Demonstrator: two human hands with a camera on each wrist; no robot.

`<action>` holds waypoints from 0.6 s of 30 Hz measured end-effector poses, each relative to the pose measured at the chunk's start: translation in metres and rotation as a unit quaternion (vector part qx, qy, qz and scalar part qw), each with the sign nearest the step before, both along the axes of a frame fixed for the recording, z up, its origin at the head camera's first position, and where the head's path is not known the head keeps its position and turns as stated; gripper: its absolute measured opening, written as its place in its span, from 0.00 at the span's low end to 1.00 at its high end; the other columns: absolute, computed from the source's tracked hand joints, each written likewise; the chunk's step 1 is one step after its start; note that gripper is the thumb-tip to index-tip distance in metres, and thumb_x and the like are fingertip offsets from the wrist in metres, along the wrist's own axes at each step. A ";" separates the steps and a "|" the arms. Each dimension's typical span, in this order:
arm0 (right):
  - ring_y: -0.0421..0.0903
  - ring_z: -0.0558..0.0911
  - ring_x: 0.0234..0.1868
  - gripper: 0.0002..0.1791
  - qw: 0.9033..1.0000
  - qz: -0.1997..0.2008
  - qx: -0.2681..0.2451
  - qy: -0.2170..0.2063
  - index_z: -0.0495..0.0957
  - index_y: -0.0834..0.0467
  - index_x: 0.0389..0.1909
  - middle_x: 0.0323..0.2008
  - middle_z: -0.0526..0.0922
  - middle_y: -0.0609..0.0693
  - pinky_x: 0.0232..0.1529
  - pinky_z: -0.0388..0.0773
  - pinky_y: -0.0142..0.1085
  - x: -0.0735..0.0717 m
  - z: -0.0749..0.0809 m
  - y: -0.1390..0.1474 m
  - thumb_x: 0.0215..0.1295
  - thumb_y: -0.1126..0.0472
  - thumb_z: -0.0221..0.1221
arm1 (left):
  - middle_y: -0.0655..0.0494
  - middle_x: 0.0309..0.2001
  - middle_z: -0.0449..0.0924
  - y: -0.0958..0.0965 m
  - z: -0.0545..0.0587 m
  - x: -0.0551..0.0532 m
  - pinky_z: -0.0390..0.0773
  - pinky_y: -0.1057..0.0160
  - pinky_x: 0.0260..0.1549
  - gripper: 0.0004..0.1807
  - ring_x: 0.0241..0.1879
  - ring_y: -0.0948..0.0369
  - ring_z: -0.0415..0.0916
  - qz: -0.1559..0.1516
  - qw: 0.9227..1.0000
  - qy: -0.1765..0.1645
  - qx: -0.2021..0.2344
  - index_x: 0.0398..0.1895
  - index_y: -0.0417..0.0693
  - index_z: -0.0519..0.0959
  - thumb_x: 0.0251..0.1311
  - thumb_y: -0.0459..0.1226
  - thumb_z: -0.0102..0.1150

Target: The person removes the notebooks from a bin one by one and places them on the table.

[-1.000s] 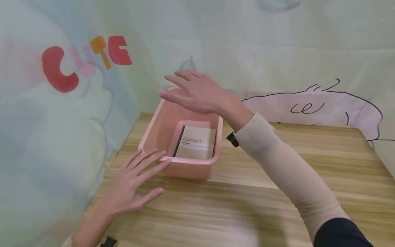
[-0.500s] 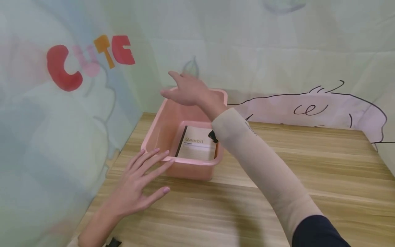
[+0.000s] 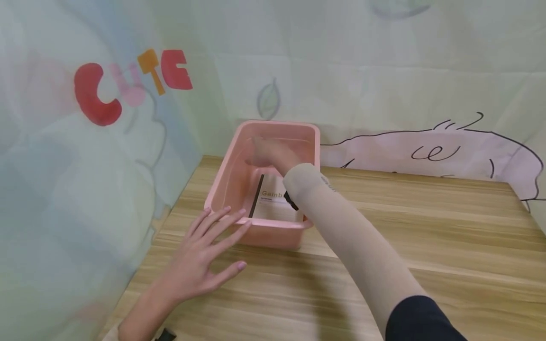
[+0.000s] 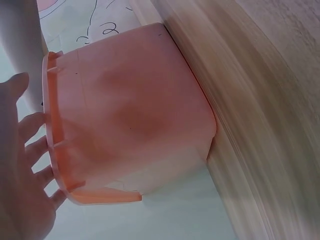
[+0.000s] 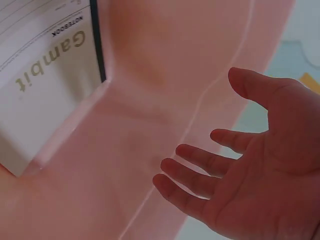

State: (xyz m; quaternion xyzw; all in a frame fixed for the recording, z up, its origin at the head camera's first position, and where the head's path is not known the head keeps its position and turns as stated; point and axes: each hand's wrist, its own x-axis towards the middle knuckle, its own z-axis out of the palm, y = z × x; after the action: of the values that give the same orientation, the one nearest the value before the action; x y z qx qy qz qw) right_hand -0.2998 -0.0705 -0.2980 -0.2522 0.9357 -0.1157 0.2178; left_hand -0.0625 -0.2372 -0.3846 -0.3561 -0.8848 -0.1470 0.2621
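Note:
A pink plastic bin [image 3: 273, 234] stands on the wooden table, and a white notebook [image 3: 273, 208] marked "Gambit" with a dark spine lies flat on its floor. My right hand [image 3: 270, 152] reaches down inside the far part of the bin, past the notebook. In the right wrist view, the right hand [image 5: 265, 160] has its fingers spread, holds nothing and is apart from the notebook [image 5: 47, 65]. My left hand [image 3: 198, 263] rests its straight fingertips on the bin's near left rim; the left wrist view has these fingers [image 4: 42, 176] along the rim of the bin [image 4: 130, 110].
The wooden table [image 3: 426, 237] stretches to the right of the bin. A printed cloth wall [image 3: 128, 189] with "CUTE" lettering runs close along the left. Another cloth backdrop [image 3: 362, 85] hangs behind the bin, with a pink cartoon figure at right.
My right hand has moved from above the bin's far rim down into the bin, and its sleeve now covers part of the notebook. My left hand stays at the near rim.

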 end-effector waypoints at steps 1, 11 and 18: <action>0.51 0.70 0.74 0.33 1.000 0.008 0.001 0.010 0.58 0.63 0.82 0.78 0.67 0.57 0.76 0.67 0.43 -0.002 -0.004 -0.002 0.83 0.53 0.49 | 0.53 0.78 0.69 0.001 0.001 0.001 0.51 0.39 0.79 0.37 0.78 0.46 0.62 0.001 1.000 0.000 -0.001 0.76 0.53 0.74 0.78 0.65 0.42; 0.47 0.75 0.61 0.33 0.997 -0.013 -0.069 0.015 0.63 0.55 0.81 0.68 0.75 0.51 0.65 0.74 0.43 -0.034 -0.050 -0.008 0.81 0.47 0.53 | 0.52 0.77 0.70 0.005 -0.002 0.001 0.49 0.37 0.79 0.36 0.79 0.46 0.60 -0.002 1.000 -0.017 0.005 0.77 0.54 0.73 0.79 0.64 0.42; 0.48 0.77 0.57 0.30 1.000 -0.003 0.003 0.024 0.70 0.51 0.75 0.60 0.77 0.49 0.62 0.76 0.42 -0.069 -0.085 -0.015 0.78 0.44 0.55 | 0.52 0.77 0.70 0.001 -0.003 -0.001 0.48 0.36 0.80 0.36 0.79 0.46 0.60 -0.006 1.000 -0.018 0.014 0.77 0.53 0.73 0.79 0.63 0.44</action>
State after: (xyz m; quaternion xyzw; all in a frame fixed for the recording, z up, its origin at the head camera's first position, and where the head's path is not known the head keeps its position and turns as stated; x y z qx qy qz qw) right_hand -0.3686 -0.0856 -0.3827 -0.2514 0.9418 -0.1073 0.1956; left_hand -0.0633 -0.2357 -0.3879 -0.3547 -0.8852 -0.1673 0.2503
